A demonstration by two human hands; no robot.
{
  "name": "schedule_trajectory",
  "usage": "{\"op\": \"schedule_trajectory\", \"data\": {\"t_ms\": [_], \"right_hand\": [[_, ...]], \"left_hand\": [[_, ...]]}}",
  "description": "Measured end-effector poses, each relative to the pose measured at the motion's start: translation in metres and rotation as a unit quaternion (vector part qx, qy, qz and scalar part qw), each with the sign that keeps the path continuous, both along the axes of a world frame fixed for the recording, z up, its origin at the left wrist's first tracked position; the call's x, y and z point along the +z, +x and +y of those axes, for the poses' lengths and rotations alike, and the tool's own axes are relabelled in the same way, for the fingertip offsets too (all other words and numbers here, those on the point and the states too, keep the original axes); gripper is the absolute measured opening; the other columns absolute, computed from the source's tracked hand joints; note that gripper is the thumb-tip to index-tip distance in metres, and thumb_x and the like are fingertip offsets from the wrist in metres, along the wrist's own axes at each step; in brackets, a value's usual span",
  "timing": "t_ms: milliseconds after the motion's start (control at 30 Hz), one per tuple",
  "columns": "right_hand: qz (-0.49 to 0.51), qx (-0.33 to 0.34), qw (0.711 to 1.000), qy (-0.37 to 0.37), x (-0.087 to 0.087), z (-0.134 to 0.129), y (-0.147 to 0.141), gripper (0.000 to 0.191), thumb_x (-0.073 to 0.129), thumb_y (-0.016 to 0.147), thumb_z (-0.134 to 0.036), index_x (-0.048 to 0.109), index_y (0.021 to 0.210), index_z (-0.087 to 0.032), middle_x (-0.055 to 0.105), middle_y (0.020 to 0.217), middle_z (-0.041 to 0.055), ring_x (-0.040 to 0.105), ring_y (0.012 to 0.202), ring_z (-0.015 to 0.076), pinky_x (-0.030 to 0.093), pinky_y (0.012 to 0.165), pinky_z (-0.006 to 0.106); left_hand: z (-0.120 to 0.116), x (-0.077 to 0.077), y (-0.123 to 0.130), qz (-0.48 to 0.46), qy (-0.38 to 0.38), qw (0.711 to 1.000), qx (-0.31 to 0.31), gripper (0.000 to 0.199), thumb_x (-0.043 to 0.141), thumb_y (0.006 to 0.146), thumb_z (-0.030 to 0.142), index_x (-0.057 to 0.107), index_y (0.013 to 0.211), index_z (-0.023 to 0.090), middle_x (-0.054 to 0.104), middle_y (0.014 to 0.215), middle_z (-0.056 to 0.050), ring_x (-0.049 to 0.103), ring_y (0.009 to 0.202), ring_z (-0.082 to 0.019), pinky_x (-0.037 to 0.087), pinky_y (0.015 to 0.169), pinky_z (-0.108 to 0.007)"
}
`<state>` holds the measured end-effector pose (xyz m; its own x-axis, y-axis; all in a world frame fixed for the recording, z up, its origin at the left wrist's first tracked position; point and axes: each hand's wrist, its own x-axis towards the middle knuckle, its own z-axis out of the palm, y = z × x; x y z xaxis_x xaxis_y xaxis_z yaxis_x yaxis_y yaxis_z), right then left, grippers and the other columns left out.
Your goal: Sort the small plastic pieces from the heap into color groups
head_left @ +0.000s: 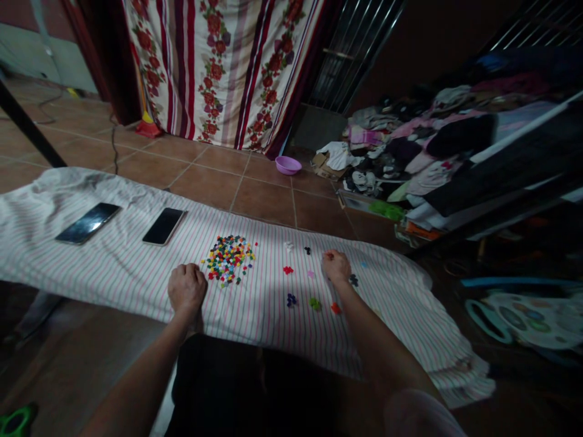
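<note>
A mixed pile of small coloured pieces (pixel 229 260) lies on the striped cloth (pixel 259 321). My left hand (pixel 186 287) rests closed on the cloth at the pile's left edge; what it holds, if anything, is hidden. To the right are small single-colour groups: white (pixel 288 246), black (pixel 308 250), red (pixel 288 270), pink (pixel 310 274), dark blue (pixel 291 300), green (pixel 314 303), orange (pixel 335 308) and dark grey (pixel 353 280). My right hand (pixel 336 266) is closed, fingertips pinched, just right of the black and pink groups. Whatever is between its fingertips is too small to name.
Two phones, one (pixel 88 223) at the far left and another (pixel 164 226) nearer the pile, lie on the cloth. Beyond it, a purple basin (pixel 288 165) sits on the tiled floor before a flowered curtain (pixel 214 73). Clothes (pixel 410 139) are heaped at the right.
</note>
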<state>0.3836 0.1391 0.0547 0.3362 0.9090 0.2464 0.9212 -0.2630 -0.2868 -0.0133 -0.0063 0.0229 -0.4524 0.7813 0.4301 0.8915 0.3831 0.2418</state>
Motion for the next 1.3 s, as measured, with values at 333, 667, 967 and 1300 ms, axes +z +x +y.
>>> {"op": "schedule_trajectory", "data": {"t_ms": [333,667,967,1300], "right_hand": [[0.098,0.232,0.968,0.02,-0.004,0.018,-0.101,0.025,0.05,0.08,-0.016,0.074,0.087,-0.02,0.068,0.087,0.0044,0.061,0.082,0.0164,0.046,0.08,0.026],[0.113,0.378,0.919,-0.009,-0.014,0.005,-0.199,0.025,0.051,0.086,-0.017,0.075,0.092,-0.022,0.068,0.091,0.0036,0.06,0.086,0.0151,0.045,0.084,0.025],[0.051,0.337,0.937,-0.075,-0.014,0.001,-0.243,0.028,0.05,0.088,-0.017,0.072,0.104,-0.026,0.064,0.1,0.0049,0.055,0.094,0.0172,0.043,0.086,0.026],[0.047,0.302,0.946,-0.111,-0.012,-0.003,-0.255,0.026,0.046,0.091,-0.018,0.07,0.096,-0.026,0.061,0.099,0.0046,0.054,0.094,0.0173,0.041,0.08,0.026]], "left_hand": [[-0.001,0.0,-0.001,-0.006,-0.004,1.0,-0.012,0.022,0.04,0.088,0.023,0.06,0.082,0.017,0.059,0.081,-0.01,0.049,0.08,-0.023,0.035,0.07,-0.034],[-0.001,0.001,-0.001,-0.012,-0.004,1.0,-0.012,0.023,0.038,0.089,0.023,0.06,0.082,0.018,0.058,0.081,-0.01,0.048,0.08,-0.023,0.034,0.071,-0.034],[-0.001,0.004,-0.001,-0.045,0.002,0.999,-0.021,0.023,0.039,0.087,0.021,0.061,0.081,0.018,0.056,0.079,-0.01,0.046,0.078,-0.024,0.032,0.07,-0.035],[-0.002,0.005,-0.001,-0.036,-0.007,0.999,-0.022,0.024,0.039,0.088,0.022,0.061,0.082,0.017,0.057,0.081,-0.01,0.047,0.079,-0.023,0.033,0.07,-0.035]]}}
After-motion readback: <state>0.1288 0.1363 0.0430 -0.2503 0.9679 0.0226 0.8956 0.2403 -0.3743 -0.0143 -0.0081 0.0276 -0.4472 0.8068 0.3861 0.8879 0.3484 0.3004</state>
